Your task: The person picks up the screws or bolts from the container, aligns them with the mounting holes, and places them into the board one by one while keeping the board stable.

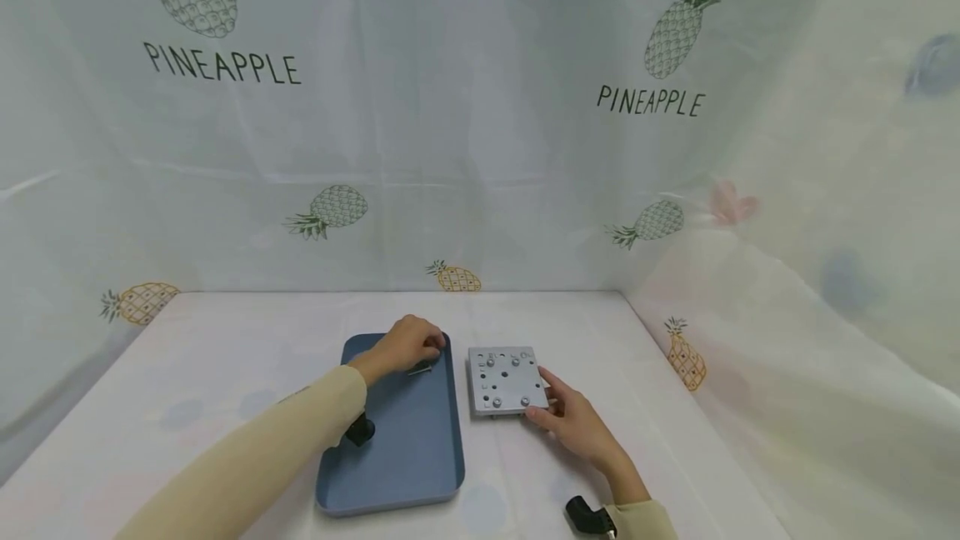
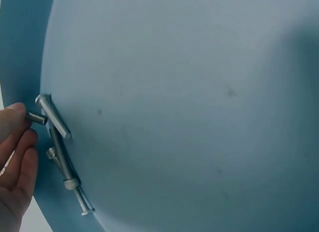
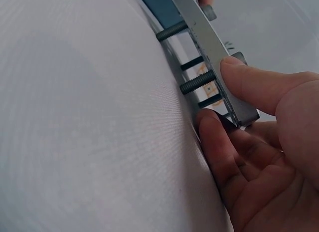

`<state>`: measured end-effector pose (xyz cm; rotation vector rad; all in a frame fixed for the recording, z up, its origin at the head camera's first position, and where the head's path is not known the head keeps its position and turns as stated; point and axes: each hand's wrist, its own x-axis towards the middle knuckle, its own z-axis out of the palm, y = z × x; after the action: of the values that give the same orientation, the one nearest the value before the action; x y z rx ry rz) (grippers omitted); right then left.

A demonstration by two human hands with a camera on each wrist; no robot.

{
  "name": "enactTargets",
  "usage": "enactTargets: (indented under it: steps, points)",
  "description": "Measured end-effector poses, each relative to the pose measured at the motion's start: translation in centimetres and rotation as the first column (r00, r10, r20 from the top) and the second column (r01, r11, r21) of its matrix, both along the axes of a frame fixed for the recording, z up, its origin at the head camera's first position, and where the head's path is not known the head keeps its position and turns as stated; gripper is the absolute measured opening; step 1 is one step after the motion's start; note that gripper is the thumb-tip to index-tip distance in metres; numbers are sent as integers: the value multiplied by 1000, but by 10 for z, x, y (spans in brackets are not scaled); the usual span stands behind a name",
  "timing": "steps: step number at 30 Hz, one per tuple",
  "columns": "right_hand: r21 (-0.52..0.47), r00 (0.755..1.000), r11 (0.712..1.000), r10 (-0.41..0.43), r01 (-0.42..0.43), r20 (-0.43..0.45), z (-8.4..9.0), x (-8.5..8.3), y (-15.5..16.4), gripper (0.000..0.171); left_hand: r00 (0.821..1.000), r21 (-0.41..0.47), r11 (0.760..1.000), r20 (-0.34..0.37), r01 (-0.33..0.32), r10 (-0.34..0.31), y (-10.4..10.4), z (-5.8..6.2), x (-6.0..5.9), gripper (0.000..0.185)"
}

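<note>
In the left wrist view, my left hand (image 2: 17,157) pinches a short metal pin (image 2: 37,117) between thumb and finger at the wall of the blue tray (image 1: 412,448). Only one end of the pin shows. Several bolts lie just beside it along the tray's edge, among them a silver bolt (image 2: 56,117). My right hand (image 1: 576,423) grips the near right corner of a square metal plate (image 1: 510,386), thumb on its upper side and fingers underneath. Screws (image 3: 198,82) pass through the plate, their threaded ends sticking out below and their heads above.
The tray stands on a white cloth-covered table (image 1: 225,407), left of the plate. Behind the table hangs a pale curtain (image 1: 480,123) printed with pineapples. A black wrist device (image 1: 590,517) sits at the right sleeve.
</note>
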<state>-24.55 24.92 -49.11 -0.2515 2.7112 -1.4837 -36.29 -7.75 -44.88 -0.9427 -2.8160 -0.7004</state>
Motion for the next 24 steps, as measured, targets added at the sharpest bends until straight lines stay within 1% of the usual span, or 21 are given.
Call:
enactTargets:
  steps: [4,6,9,11,15,20,24]
  points:
    - [-11,1000,1000,-4,4,2,-1,0,2,84,999,46,998,15,43,-44,-4,7,4,6]
    - [-18,1000,1000,-6,6,4,-1,0,2,85,998,68,996,10,56,-57,-6,8,5,5]
    - [-22,1000,1000,-8,9,6,-1,0,2,85,998,92,994,11,53,-54,-9,9,6,5]
    - [-22,1000,1000,-9,9,5,-1,0,1,85,999,105,994,17,38,-39,-10,9,5,6]
    - [-21,1000,1000,-6,6,3,-2,-1,0,84,999,143,990,41,10,-16,-9,12,3,9]
    - [-18,1000,1000,-5,5,-1,-2,-1,2,84,999,176,984,42,23,-31,-3,20,1,11]
    - [-10,1000,1000,4,-4,-3,-3,-2,2,84,997,206,978,64,23,-37,3,26,3,13]
